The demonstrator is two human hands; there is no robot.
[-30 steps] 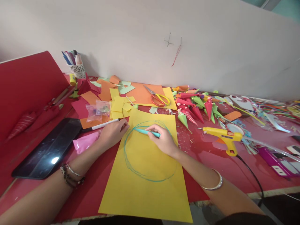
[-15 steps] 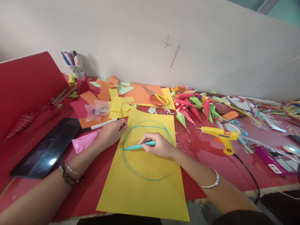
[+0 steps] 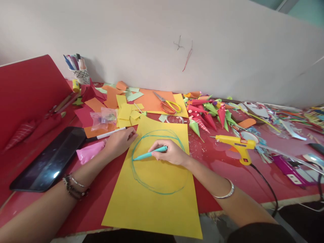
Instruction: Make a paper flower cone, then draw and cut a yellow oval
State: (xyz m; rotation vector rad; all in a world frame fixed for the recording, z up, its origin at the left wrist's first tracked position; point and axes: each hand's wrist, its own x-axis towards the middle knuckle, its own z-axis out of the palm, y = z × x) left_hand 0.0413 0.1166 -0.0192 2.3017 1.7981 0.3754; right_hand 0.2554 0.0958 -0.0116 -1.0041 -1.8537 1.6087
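Note:
My right hand (image 3: 171,152) grips a teal felt-tip pen (image 3: 149,155), its tip touching the left side of a teal circle drawn on a yellow sheet of paper (image 3: 152,212). The circle is a rough, doubled outline, and part of it lies behind my right hand and wrist. Loosely curled, my left hand (image 3: 121,140) rests against the upper left edge of the sheet with nothing seen in its fingers. Near it lie a white marker with a black end (image 3: 108,133) and a pink packet (image 3: 89,152), partly under the left forearm.
A black tablet or large phone (image 3: 48,158) lies left. Behind the sheet are scissors (image 3: 165,103), paper scraps (image 3: 125,109) and small paper cones (image 3: 209,118). To the right are a yellow glue gun (image 3: 238,145) with a cord and a purple power strip (image 3: 291,172). A pen cup (image 3: 81,76) stands by the wall.
The right hand has shifted slightly and the pen's back end has tipped up a little, its tip still at the circle's left side. The left hand stays in place; the view moved slightly.

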